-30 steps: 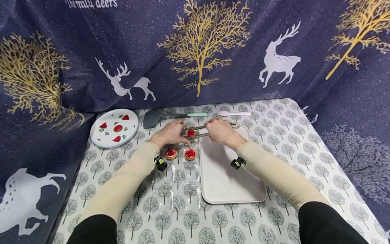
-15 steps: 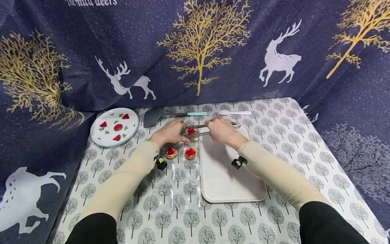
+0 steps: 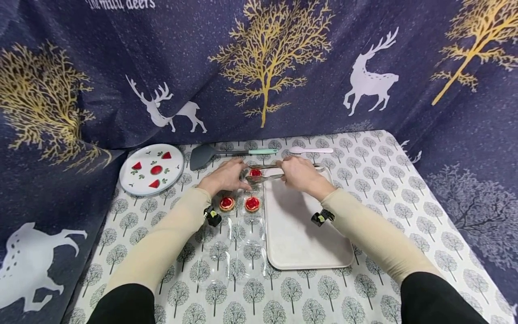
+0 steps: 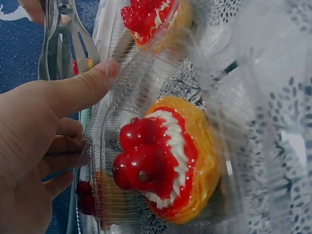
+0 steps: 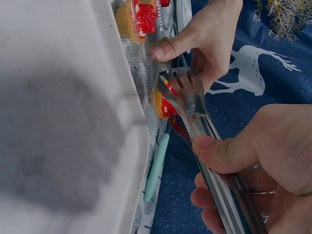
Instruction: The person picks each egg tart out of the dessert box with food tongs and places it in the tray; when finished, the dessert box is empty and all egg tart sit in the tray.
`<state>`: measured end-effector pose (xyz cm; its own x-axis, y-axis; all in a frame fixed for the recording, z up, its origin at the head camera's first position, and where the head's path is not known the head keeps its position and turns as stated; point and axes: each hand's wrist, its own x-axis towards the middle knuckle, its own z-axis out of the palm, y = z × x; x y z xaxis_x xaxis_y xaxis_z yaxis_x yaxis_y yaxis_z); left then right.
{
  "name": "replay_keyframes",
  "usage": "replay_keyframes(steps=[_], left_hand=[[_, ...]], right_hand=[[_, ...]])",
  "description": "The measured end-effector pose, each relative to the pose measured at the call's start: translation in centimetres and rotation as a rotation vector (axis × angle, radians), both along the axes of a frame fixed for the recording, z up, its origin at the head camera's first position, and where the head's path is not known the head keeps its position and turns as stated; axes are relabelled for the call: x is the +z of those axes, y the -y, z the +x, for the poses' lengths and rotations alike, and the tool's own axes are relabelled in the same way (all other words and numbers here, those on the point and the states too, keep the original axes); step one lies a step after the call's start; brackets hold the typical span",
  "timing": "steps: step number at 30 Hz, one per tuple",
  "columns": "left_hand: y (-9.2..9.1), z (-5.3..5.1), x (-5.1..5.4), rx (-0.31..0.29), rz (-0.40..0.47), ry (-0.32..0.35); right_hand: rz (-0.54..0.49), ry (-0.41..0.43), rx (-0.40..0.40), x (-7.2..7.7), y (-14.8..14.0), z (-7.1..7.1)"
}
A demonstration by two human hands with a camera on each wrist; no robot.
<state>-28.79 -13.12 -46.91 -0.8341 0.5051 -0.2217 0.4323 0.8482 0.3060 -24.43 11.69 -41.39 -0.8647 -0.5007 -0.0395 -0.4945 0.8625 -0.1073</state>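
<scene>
My left hand (image 3: 228,175) pinches the far rim of a clear plastic container (image 4: 105,112), thumb inside and fingers outside. Metal tongs (image 5: 207,141) are gripped in my right hand (image 3: 299,173). In the head view their two arms lie either side of a red-topped tart (image 3: 256,173) at the container's far end; whether they touch it I cannot tell. Two more tarts sit nearer in the container, one on the left (image 3: 227,204) and one on the right (image 3: 252,204). Part of another tart (image 4: 86,197) shows behind the left fingers in the left wrist view.
Right of the container lies a white tray (image 3: 307,243), under the right forearm. A round plate (image 3: 135,180) with watermelon pictures stands at the back left. A grey spatula with a mint handle (image 3: 262,151) and a pink spoon (image 3: 311,150) lie along the back.
My right hand and the tongs have shifted slightly to the right. The tart between the tong arms appears a little farther right and back. My left hand stays at the container's rim.
</scene>
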Motion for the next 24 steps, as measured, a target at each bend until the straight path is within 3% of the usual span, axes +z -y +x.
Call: replay_keyframes(steps=[9, 24], left_hand=[[0.0, 0.0, 0.1, 0.012, 0.008, 0.013], [0.0, -0.1, 0.0, -0.011, -0.009, 0.008]], right_hand=[[-0.063, -0.018, -0.023, 0.2, -1.2, 0.1], [-0.071, -0.008, -0.079, 0.1, -3.9, 0.4]])
